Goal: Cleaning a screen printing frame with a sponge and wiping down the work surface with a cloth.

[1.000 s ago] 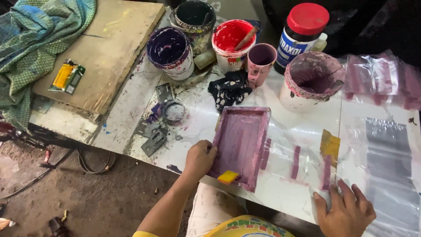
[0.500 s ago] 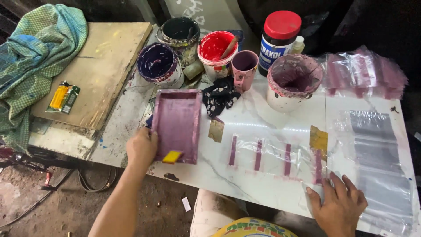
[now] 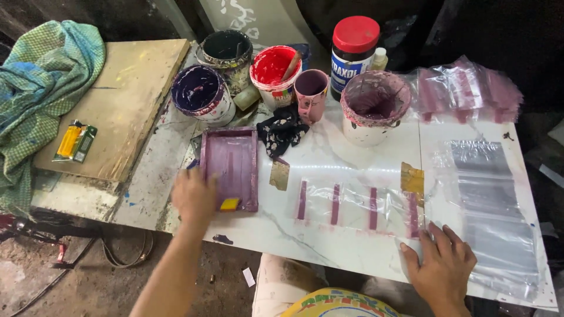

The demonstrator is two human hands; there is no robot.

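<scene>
My left hand (image 3: 194,196) grips the near edge of a small purple-stained printing frame (image 3: 229,167) that lies flat on the white marble tabletop (image 3: 329,240); a yellow tab (image 3: 230,204) shows at its corner by my fingers. To the right of the frame lies a clear plastic bag (image 3: 358,205) with several purple printed stripes, taped down with brown tape (image 3: 413,179). My right hand (image 3: 442,267) rests flat with spread fingers on the near right edge of that plastic.
Paint tubs stand at the back: dark purple (image 3: 198,94), black (image 3: 226,51), red (image 3: 275,67), a pink cup (image 3: 311,91), a plastic-lined pail (image 3: 375,108), a red-lidded jar (image 3: 354,47). A black rag (image 3: 282,129), stacked bags (image 3: 470,88), a wooden board (image 3: 117,100), green cloth (image 3: 41,76).
My left hand has slid the purple frame leftwards off the plastic bag, uncovering the printed purple stripes. My right hand has stayed on the bag's near right edge.
</scene>
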